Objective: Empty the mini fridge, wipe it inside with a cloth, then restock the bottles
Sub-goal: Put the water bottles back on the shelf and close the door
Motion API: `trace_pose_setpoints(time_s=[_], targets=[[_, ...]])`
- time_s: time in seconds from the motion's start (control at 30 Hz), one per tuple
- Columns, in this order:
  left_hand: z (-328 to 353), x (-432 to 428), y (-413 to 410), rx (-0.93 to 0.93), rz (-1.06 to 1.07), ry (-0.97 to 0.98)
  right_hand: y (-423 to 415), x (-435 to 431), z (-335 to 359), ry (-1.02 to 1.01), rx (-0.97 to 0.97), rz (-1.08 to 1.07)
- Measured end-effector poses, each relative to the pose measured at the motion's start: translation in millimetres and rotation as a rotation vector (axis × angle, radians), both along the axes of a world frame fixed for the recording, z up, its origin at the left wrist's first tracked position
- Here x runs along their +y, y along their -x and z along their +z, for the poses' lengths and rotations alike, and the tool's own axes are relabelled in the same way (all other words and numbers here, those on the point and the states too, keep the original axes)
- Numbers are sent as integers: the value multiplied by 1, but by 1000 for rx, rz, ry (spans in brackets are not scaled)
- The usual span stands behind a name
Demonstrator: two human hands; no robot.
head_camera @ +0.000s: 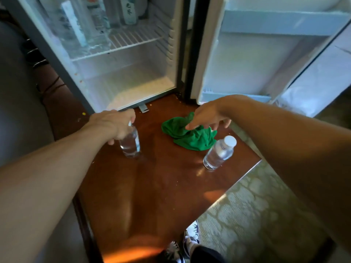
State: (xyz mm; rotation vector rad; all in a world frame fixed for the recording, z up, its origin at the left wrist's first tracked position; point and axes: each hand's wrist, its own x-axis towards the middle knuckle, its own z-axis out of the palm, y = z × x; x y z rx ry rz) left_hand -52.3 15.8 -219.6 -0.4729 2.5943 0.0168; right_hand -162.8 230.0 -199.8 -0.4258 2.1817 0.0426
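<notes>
1. Your left hand (112, 124) grips the neck of a clear plastic water bottle (131, 145) standing on the glossy brown wooden board (161, 186); a hurried let-go or a knock from your wrist could tip it and send it rolling.
2. Your right hand (207, 116) is spread over the crumpled green cloth (190, 135), fingers straight and holding nothing; whether the fingertips touch the fabric cannot be told; snatch the cloth and its edge could drag down the second clear plastic bottle with a white cap (219, 153), which is upright just below that hand, hard against the cloth.
3. The open white mini fridge (133, 80) stands just ahead of both hands; its lower bay looks bare, but tall clear bottles (76, 25) crowd the wire shelf (136, 37) beyond your left hand; wipe now and you would likely knock them over.
</notes>
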Motion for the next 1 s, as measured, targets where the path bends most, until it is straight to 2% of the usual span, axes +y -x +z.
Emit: trace_pose_setpoints(time_s=[0.13, 0.3, 0.5, 0.6, 0.73, 0.9, 1.0], targets=[[-5, 38, 18, -26, -82, -67, -3, 36, 0, -121, -23, 65], [-7, 74, 37, 3, -156, -66, -14, 64, -5, -145, -8, 87], [-22, 74, 39, 158, -84, -16, -20, 65, -36, -50, 328, 201], [-26, 60, 38, 183, -57, -45, -18, 59, -36, 29, 327, 125], [-17, 42, 41, 208, 30, -214, -12, 37, -19, 191, 330, 6], [35, 19, 52, 482, 228, -377, 7, 0, 36, 444, 453, -125], [76, 5, 66, 655, 268, -406, 26, -28, 63, 640, 503, -238]])
